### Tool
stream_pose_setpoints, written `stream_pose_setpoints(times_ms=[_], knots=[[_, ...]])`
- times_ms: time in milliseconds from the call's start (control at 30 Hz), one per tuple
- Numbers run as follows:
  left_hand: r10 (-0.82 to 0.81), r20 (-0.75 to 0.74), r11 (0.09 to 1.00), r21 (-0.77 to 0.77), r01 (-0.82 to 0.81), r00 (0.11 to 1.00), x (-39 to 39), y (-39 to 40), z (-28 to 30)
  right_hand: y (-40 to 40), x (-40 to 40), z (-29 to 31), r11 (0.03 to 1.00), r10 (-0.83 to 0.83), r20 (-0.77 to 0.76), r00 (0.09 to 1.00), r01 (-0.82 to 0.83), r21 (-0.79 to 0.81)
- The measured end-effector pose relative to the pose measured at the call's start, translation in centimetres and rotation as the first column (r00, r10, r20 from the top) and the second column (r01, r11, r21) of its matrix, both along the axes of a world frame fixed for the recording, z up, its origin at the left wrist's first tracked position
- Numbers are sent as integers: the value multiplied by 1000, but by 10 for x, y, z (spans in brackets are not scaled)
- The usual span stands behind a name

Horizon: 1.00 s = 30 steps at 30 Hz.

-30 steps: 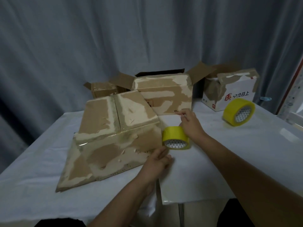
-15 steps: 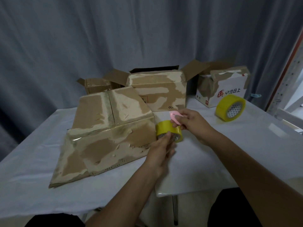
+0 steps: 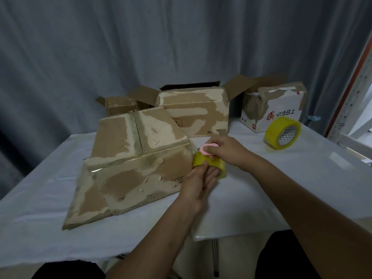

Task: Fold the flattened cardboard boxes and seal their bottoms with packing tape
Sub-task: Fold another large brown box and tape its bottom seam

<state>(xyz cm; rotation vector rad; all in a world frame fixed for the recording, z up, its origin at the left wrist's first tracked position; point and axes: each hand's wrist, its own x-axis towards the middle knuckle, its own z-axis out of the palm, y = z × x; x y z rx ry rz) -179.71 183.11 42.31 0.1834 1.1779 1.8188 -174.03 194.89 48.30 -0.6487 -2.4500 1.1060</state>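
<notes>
Near the front edge of the white-clothed table (image 3: 50, 228), left hand (image 3: 198, 183) now clasps the small yellow tape roll (image 3: 208, 165), lifted beside the worn brown folded cardboard box (image 3: 138, 158); right hand (image 3: 226, 151), newly pinching a pink plastic cutter (image 3: 208, 150), meets it — cutting the tape seems imminent.

A white cloth (image 3: 40, 208) covers the bench; grey curtains (image 3: 141, 47) hang behind, a blue clip (image 3: 314, 118) far right.

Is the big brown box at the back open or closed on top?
Open: the big brown box has flaps splayed outward and a dark opening along its top edge.
</notes>
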Motion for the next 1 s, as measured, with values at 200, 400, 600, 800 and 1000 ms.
stream_pose_setpoints(times_ms=[200,400,600,800,1000], knots=[[-20,-19,1000,-18,20,1000,-2,-1,2,-4,-3,5,998,59,74,996,-57,-19],[-38,-5,999,-30,38,999,-5,-1,3,13,6,6,974,-24,-52,998,12,-225],[-56,49,998,-25,57,997,-8,-3,5,24,12,-33,981,-167,-69,984,159,-114],[-125,57,992,-7,125,991,-9,-7,5,7,23,-50,983,-24,-128,991,0,-185],[-85,-399,988,-154,25,913,-8,-13,5,13,20,-38,992,34,-35,999,-38,-117]])
